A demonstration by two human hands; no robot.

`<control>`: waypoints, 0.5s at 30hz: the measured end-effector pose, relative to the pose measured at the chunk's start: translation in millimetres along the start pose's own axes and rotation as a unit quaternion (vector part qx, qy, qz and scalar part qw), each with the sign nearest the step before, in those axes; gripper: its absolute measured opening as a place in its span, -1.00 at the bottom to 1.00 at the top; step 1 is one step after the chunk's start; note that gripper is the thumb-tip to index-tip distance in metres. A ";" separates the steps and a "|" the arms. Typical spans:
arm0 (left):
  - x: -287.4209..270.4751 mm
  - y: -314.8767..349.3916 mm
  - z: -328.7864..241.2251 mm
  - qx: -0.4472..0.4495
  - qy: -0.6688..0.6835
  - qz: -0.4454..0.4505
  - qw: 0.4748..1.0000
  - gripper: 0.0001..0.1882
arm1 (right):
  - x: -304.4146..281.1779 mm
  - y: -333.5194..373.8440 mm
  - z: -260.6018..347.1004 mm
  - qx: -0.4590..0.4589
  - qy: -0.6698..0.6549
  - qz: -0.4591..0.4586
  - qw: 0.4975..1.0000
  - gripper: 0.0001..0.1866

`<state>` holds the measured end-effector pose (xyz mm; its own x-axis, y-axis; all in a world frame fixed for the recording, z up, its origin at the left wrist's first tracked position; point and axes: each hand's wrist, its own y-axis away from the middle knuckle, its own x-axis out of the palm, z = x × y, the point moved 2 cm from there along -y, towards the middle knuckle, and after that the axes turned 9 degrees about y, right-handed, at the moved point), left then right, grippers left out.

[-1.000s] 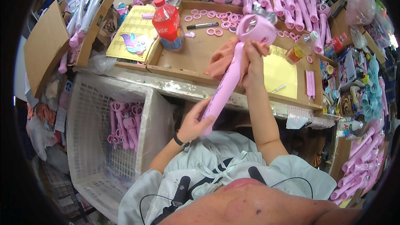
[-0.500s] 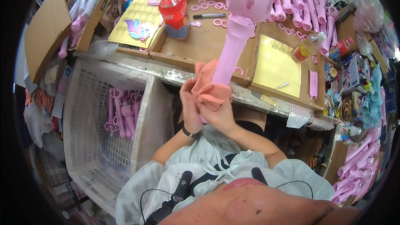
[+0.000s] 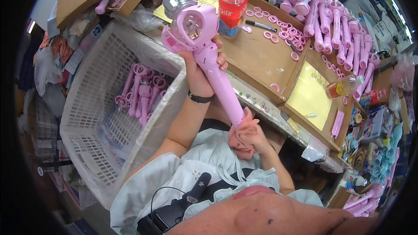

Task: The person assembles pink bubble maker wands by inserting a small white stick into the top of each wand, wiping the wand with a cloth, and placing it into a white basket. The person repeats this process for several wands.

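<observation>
A pink toy wand (image 3: 220,85) with a clear dome in its wide head slants over the table's front edge, head up and to the left. My left hand (image 3: 198,75) is wrapped around its neck, just under the head. At the bottom end of the handle, my right hand (image 3: 258,139) is closed on a crumpled orange cloth (image 3: 244,138). The cloth covers the tip of the handle, so that tip is hidden.
Left of me stands a white plastic basket (image 3: 82,141) with several pink wands (image 3: 143,89) in it. On the table, a cardboard tray (image 3: 248,67) holds pink rings (image 3: 292,35), a marker pen (image 3: 261,25) and a red-capped bottle (image 3: 232,6). More wands are heaped behind.
The wand has swung left and turned, its dome now showing. My left hand has gone from the cloth up to the neck; my right hand has moved with the cloth to the handle's end.
</observation>
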<state>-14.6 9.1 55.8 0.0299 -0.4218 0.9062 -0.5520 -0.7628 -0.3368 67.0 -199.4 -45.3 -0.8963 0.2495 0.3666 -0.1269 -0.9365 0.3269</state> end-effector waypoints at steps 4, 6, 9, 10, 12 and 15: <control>-3.6 -3.3 -16.9 0.018 -0.186 0.003 0.982 -0.11 | -4.1 -7.9 -21.3 0.123 -0.292 -0.144 0.938 -0.53; -3.1 -0.7 -31.9 -0.035 -0.302 0.033 0.952 -0.36 | -17.5 -1.4 2.1 0.074 -0.120 -0.236 0.961 -0.63; -14.1 14.7 -23.9 -0.174 -0.389 -0.094 0.899 -0.54 | -9.6 7.7 50.3 -0.181 -0.119 -0.283 0.934 -0.66; -17.2 20.5 -16.0 -0.227 -0.426 -0.075 0.872 -0.53 | -0.7 6.5 67.2 -0.250 0.010 -0.252 0.935 -0.67; -21.9 32.0 9.3 -0.240 -0.445 -0.031 0.862 -0.49 | 22.8 -2.3 93.3 -0.367 0.293 -0.203 0.859 -0.67; -16.3 46.1 34.7 -0.052 -0.684 0.145 0.713 -0.32 | 60.3 -33.5 108.9 -0.423 0.580 -0.241 0.653 -0.54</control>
<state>-11.6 -36.2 16.6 0.6472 -0.6924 -0.3188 -0.7573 -0.5360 -0.3732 63.4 -126.1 60.8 -0.3230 0.6708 -0.6676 -0.2630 -0.7413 -0.6175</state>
